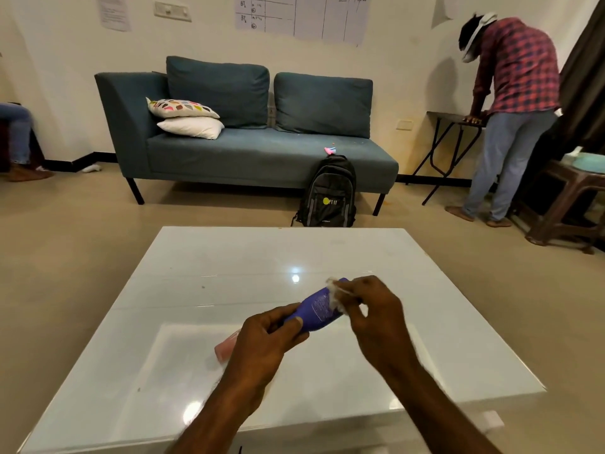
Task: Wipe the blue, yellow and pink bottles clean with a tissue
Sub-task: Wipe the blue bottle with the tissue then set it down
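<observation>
My left hand (265,339) grips the lower end of the blue bottle (319,309), which is held tilted above the white table (196,280). My right hand (373,309) pinches a white tissue (337,294) against the bottle's upper end. The pink bottle (226,347) lies on the table, partly hidden behind my left hand. No yellow bottle is in view.
Beyond the table a black backpack (329,193) leans against a blue sofa (248,139) with cushions. A person in a checked shirt (517,103) bends over a folding table at the right. A brown stool (569,204) stands at the far right.
</observation>
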